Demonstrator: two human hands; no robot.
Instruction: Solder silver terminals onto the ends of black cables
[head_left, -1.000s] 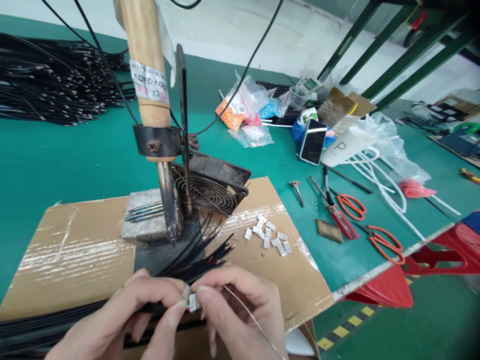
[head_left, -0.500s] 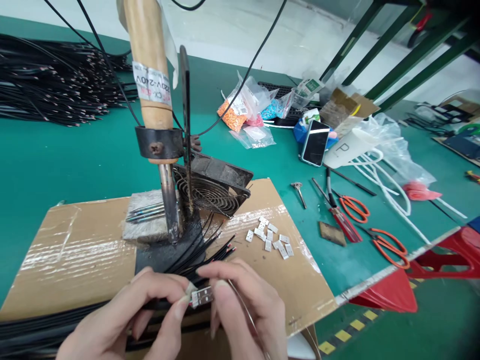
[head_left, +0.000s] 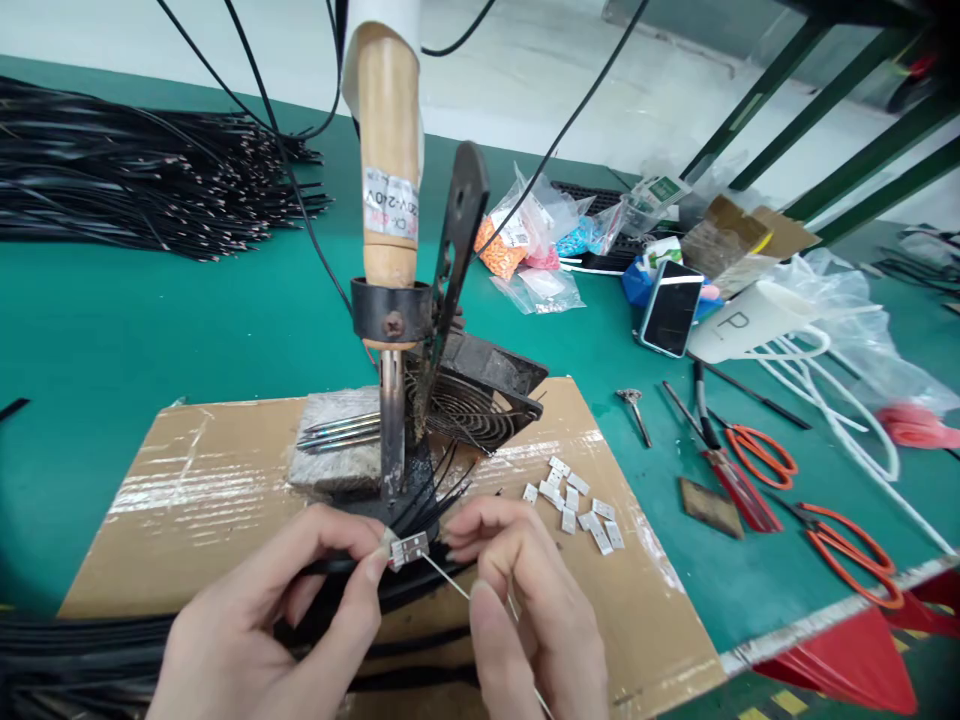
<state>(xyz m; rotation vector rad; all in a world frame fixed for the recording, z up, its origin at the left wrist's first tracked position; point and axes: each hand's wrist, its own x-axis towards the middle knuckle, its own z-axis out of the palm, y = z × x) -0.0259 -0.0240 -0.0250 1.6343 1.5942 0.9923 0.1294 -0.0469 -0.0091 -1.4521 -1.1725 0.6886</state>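
Note:
My left hand [head_left: 300, 600] pinches a small metal USB plug [head_left: 410, 550] at its wired end, between thumb and index finger. In my right hand [head_left: 525, 600] is a thin silvery solder wire [head_left: 448, 577], gripped between thumb and fingers. The wire's tip meets or nearly meets the plug's right end. Just behind the hands stands a soldering iron [head_left: 390, 200] with a wooden handle, clamped tip-down in a metal stand [head_left: 450, 260]. Thin black cables [head_left: 427, 510] lie behind and beneath the hands, partly hidden by them.
Several metal plug shells [head_left: 570, 500] are scattered on the cardboard sheet [head_left: 217, 500]. A small fan [head_left: 480, 390] leans behind the iron. To the right lie orange-handled scissors [head_left: 847, 550], a red-handled tool [head_left: 742, 490] and a phone [head_left: 673, 310]. A black cable bundle [head_left: 135, 180] lies back left.
The view has shifted, so the bench things sit further right. My right hand's fingers have moved off the plug, leaving a length of solder wire showing between them and it.

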